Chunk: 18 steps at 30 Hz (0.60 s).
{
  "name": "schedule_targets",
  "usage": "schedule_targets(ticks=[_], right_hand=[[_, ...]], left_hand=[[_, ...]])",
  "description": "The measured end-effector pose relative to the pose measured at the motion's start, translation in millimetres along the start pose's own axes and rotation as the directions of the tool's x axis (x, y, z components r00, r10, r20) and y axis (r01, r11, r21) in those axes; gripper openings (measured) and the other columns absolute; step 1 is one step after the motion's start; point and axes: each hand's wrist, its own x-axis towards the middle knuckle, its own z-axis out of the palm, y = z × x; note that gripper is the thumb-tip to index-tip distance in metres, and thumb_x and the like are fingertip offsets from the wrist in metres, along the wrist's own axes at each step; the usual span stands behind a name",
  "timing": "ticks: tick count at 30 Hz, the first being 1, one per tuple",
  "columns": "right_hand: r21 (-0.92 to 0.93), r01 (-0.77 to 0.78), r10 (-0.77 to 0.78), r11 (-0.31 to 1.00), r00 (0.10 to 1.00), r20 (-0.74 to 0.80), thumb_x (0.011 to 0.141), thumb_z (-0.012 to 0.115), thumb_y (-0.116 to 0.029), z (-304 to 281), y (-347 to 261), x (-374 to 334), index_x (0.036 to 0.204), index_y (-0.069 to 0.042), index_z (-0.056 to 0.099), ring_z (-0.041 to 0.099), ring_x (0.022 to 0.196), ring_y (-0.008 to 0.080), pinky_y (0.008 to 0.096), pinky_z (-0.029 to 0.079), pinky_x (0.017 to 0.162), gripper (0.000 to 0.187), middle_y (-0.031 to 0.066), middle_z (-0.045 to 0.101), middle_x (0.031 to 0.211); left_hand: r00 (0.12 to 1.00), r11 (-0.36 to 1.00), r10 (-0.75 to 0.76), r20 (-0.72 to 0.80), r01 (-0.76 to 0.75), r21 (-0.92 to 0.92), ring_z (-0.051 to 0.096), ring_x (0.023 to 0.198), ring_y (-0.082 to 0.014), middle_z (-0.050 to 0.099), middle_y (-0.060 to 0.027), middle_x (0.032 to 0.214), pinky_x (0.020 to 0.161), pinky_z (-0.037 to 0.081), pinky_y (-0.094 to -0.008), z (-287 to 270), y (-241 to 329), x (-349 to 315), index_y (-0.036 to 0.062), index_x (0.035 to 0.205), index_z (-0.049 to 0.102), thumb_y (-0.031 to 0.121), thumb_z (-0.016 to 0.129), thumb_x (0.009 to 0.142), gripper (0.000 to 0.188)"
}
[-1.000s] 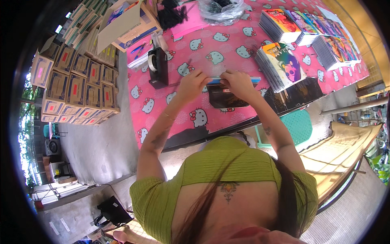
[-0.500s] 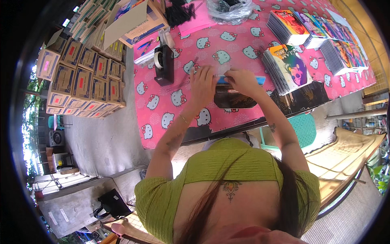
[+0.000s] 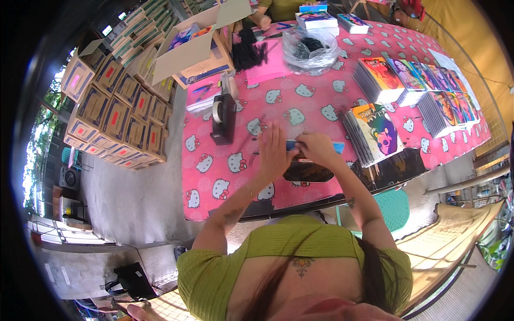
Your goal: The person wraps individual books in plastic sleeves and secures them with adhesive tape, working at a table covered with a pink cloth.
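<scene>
My left hand (image 3: 274, 150) lies over the near part of the table with its fingers stretched out, its thumb beside a narrow blue strip (image 3: 338, 147). My right hand (image 3: 317, 150) is closed over the strip, thumb and fingers pressed together; what they pinch is hidden. Just below both hands is a dark panel (image 3: 308, 172) with cut corners, set in the pink tabletop covering. Left of my left hand stands a black tape dispenser (image 3: 224, 120). To the right of my right hand is a stack of spiral notebooks (image 3: 375, 131) with a colourful cover.
More notebook stacks (image 3: 379, 80) line the right side. A clear plastic bag (image 3: 309, 51) with black contents, pink sheets (image 3: 266, 67) and an open carton (image 3: 201, 59) occupy the far side. Brown boxes (image 3: 112, 117) are piled at left. Across the table is another person's hand (image 3: 262, 21).
The view has tilted upward, so the table sits lower and another person shows at the far side. My left hand's fingers have straightened; my right hand stays at the blue strip.
</scene>
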Motion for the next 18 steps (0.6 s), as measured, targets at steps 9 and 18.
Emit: schedule_targets(ticks=[9, 18], right_hand=[[0.0, 0.022, -0.022, 1.0, 0.997, 0.073, 0.086, 0.065, -0.025, -3, 12, 8, 0.103, -0.012, 0.071, 0.067, 0.088, 0.0334, 0.0475, 0.052, 0.077, 0.023, 0.012, 0.07, 0.09], [-0.077, -0.106, 0.113, 0.991, 0.99, 0.082, 0.087, 0.065, -0.022, -25, 3, -32, 0.113, -0.015, 0.069, 0.068, 0.088, 0.0337, 0.0446, 0.053, 0.075, 0.027, 0.0126, 0.071, 0.099]], left_hand=[[1.0, 0.997, -0.006, -0.012, 0.006, -0.075, 0.016, 0.15, -0.0405, 0.02, -0.0264, 0.159, 0.114, 0.013, -0.0652, -2, 13, -1, -0.0066, 0.15, 0.026, 0.055, 0.048, 0.094, 0.086], [0.995, 0.999, -0.026, -0.1, 0.028, 0.021, 0.023, 0.147, -0.0404, 0.032, -0.0264, 0.154, 0.115, 0.013, -0.0649, -10, 14, 36, -0.0063, 0.148, 0.031, 0.05, 0.058, 0.09, 0.085]])
